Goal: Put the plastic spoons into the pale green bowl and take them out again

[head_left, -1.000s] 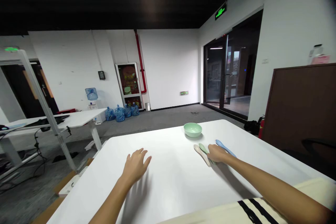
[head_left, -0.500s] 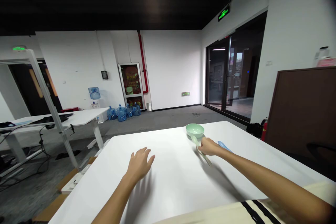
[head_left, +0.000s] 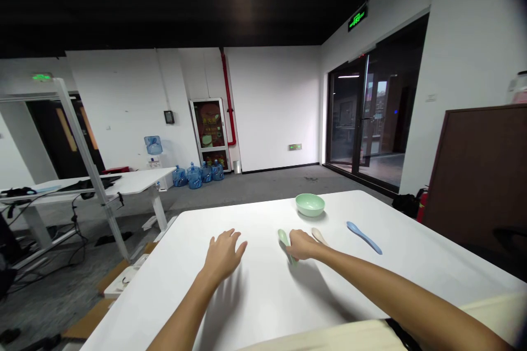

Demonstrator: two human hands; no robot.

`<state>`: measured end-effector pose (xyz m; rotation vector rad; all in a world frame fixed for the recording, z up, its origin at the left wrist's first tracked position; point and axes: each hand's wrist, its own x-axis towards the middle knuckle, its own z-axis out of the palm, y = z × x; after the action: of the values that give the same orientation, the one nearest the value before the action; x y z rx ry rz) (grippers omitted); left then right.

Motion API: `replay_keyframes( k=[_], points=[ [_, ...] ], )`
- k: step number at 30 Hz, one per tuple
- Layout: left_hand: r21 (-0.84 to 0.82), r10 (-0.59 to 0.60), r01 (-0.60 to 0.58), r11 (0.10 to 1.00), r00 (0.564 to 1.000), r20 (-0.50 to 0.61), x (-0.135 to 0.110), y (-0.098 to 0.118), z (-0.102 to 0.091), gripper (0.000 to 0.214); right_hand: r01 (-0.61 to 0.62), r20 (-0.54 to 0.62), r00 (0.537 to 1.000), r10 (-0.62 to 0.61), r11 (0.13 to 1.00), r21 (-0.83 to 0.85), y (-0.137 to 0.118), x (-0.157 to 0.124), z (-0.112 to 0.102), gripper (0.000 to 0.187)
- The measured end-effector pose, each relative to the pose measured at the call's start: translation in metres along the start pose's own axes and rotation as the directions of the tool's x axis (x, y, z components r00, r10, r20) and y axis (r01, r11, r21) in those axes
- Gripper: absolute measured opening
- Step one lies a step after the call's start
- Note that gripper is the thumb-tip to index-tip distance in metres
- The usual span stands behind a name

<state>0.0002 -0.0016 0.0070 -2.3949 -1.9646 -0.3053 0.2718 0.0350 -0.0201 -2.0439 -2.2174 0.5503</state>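
My right hand (head_left: 302, 245) is closed round the handle of a pale green spoon (head_left: 284, 238), whose bowl sticks out to the left just over the white table (head_left: 255, 307). A beige spoon (head_left: 318, 236) lies right beside that hand, partly hidden behind it. Further right a blue spoon (head_left: 364, 237) lies on its own. A mint green bowl (head_left: 310, 204) stands beyond the spoons, near the table's far edge. My left hand (head_left: 223, 255) rests flat on the table with its fingers spread, holding nothing.
A dark brown cabinet (head_left: 477, 170) stands to the right of the table. On the left are a second white desk (head_left: 102, 184) with cables and a metal frame (head_left: 88, 164). Blue water jugs (head_left: 193, 175) sit by the far wall. Glass doors (head_left: 362, 120) are at the right rear.
My right hand has picked the green spoon out of the group and carried it leftward, away from the beige and blue spoons. The left hand has stayed flat on the table.
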Motion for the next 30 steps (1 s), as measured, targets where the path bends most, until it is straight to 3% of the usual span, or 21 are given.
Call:
replay_keyframes(
  k=[11,30],
  points=[
    [-0.007,0.001,-0.001,1.000,1.000,-0.005,0.001,-0.002,0.003,0.054,0.000,-0.010,1.000,-0.001,0.997,-0.071,0.004,0.009,0.020,0.009],
    [0.001,-0.011,0.011,1.000,1.000,0.012,-0.002,0.002,-0.004,0.051,0.039,0.018,0.999,-0.038,0.998,-0.046,0.017,0.008,0.023,0.016]
  ],
)
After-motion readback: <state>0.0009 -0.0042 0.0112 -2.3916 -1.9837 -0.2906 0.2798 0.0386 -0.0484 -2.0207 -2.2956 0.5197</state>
